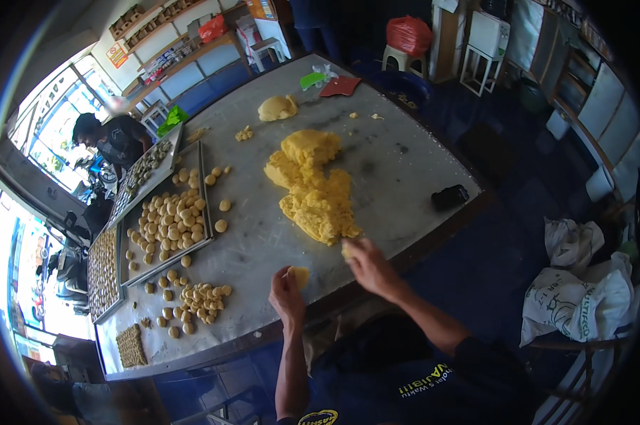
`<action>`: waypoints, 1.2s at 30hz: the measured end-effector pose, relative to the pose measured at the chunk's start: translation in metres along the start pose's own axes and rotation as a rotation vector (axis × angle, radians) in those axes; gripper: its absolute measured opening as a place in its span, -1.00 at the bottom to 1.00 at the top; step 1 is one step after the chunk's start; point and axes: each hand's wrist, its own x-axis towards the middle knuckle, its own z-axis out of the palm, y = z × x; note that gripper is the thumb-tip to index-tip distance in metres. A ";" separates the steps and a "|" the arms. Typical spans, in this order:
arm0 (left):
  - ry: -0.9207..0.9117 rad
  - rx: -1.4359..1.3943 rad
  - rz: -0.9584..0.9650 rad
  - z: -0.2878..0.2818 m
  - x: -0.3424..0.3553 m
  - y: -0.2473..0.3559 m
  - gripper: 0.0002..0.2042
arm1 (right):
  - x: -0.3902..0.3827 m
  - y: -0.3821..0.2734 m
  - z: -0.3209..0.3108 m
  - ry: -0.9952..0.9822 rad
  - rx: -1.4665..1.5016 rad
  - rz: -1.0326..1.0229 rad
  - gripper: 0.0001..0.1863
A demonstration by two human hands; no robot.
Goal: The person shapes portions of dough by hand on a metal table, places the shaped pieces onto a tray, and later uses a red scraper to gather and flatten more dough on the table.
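Observation:
My left hand (286, 294), near the table's front edge, is closed on a flat, pale yellow piece of dough (301, 276). To its right, my right hand (368, 268) is slightly blurred, its fingers closed round a small lump of yellow paste (346, 251). That hand is at the near end of a large, crumbly mound of yellow paste (313, 202) in the middle of the table. Beyond the mound lies a smooth, pale ball of dough (277, 108), with a small heap of dough bits (244, 133) beside it.
On the left, a metal tray (208, 212) holds many round dough balls; more dough balls (203, 301) lie loose nearby. Other filled trays (107, 283) line the table's left edge, where a person (118, 138) bends. A black object (450, 197) sits near the right edge.

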 end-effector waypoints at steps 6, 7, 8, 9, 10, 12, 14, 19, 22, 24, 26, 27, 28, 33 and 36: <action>-0.164 -0.493 0.066 0.041 -0.012 0.013 -0.71 | -0.002 -0.020 0.035 0.008 0.074 -0.118 -0.63; -0.185 -0.598 -0.047 0.033 -0.005 0.009 -0.76 | 0.004 -0.023 0.028 -0.035 0.117 -0.129 -0.64; -0.254 -0.415 -0.013 0.031 0.004 0.004 -0.78 | 0.009 -0.025 0.023 -0.083 0.161 -0.142 -0.64; -0.305 -0.228 0.014 0.027 0.012 -0.007 -0.79 | 0.009 -0.026 0.027 -0.079 0.121 -0.222 -0.67; -0.340 -0.041 0.035 0.025 0.020 -0.019 -0.80 | 0.009 -0.028 0.034 -0.081 0.084 -0.313 -0.71; -0.278 0.058 0.228 0.027 0.018 -0.043 -0.76 | 0.009 -0.035 0.042 -0.071 0.109 -0.366 -0.74; -0.161 0.202 0.275 0.030 0.010 -0.055 -0.74 | 0.010 -0.049 0.043 -0.061 0.239 -0.289 -0.75; -0.251 0.016 0.139 0.031 -0.001 -0.017 -0.71 | 0.002 -0.034 0.049 -0.124 -0.129 -0.293 -0.77; -0.303 -0.071 0.177 0.020 -0.002 -0.012 -0.74 | 0.002 -0.047 0.052 -0.118 -0.123 -0.344 -0.72; -0.424 0.031 0.158 0.014 0.001 -0.009 -0.72 | 0.013 -0.045 0.039 -0.195 0.025 -0.308 -0.64; -0.444 -0.148 0.204 0.013 0.000 -0.003 -0.74 | 0.025 -0.026 0.035 -0.298 0.184 -0.053 -0.48; -0.459 -0.189 0.245 0.016 0.002 -0.012 -0.74 | 0.032 -0.015 0.037 -0.340 0.145 -0.048 -0.45; -0.483 -0.232 0.288 0.016 0.004 -0.010 -0.75 | 0.038 -0.006 0.038 -0.376 0.102 -0.037 -0.42; -0.401 -0.063 0.461 0.024 0.002 -0.023 -0.77 | 0.032 -0.022 0.029 -0.402 0.027 -0.076 -0.25; -0.251 -0.165 0.160 0.025 0.005 -0.006 -0.68 | 0.051 -0.006 0.020 0.133 -0.411 -0.353 -0.12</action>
